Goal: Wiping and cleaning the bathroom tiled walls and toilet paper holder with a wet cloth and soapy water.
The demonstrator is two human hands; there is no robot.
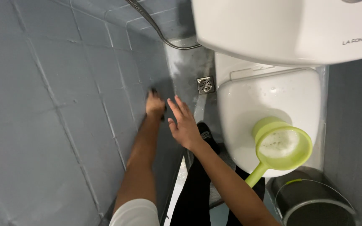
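Observation:
My left hand presses a dark scrubbing pad against the grey tiled wall low down, near the corner. Its fingers are closed over the pad, most of which is hidden. My right hand hovers beside it with fingers spread, holding nothing. My leg in dark trousers and a dark sock stands on the wet floor below.
A white toilet with closed lid stands to the right, its cistern above. A green ladle with soapy water rests on the lid. A dark bucket sits lower right. A metal floor drain and a hose lie beyond.

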